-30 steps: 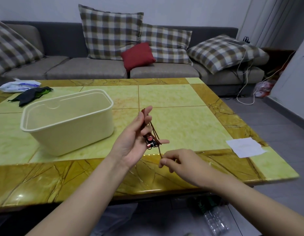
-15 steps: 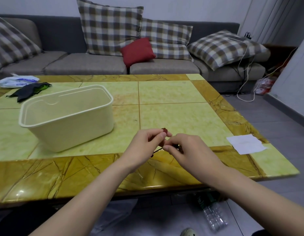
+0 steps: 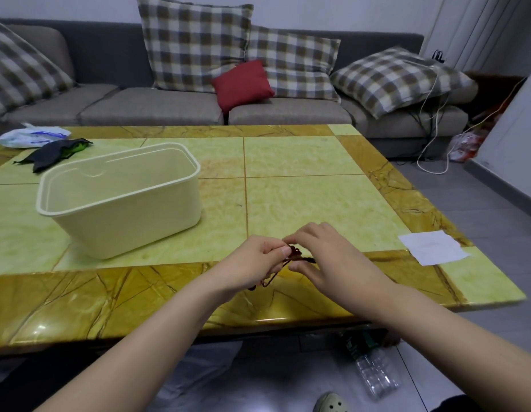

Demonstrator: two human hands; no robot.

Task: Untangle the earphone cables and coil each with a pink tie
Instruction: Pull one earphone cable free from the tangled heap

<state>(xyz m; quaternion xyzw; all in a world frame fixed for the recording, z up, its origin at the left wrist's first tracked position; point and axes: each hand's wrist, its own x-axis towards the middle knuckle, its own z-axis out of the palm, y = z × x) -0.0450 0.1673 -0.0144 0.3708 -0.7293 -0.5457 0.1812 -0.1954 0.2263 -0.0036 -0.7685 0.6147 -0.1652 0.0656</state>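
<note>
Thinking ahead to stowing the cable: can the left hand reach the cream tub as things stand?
Probably yes. The cream tub stands open-topped left of the left hand, with only table top between; but that hand is pinching the dark red cable, shared with the right hand.

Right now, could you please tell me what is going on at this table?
A person is working a dark reddish earphone cable with both hands above the near edge of the table. The left hand and right hand each pinch the small bundle, with a loop hanging below. A cream tub stands to the left; no pink tie is visible.
</note>
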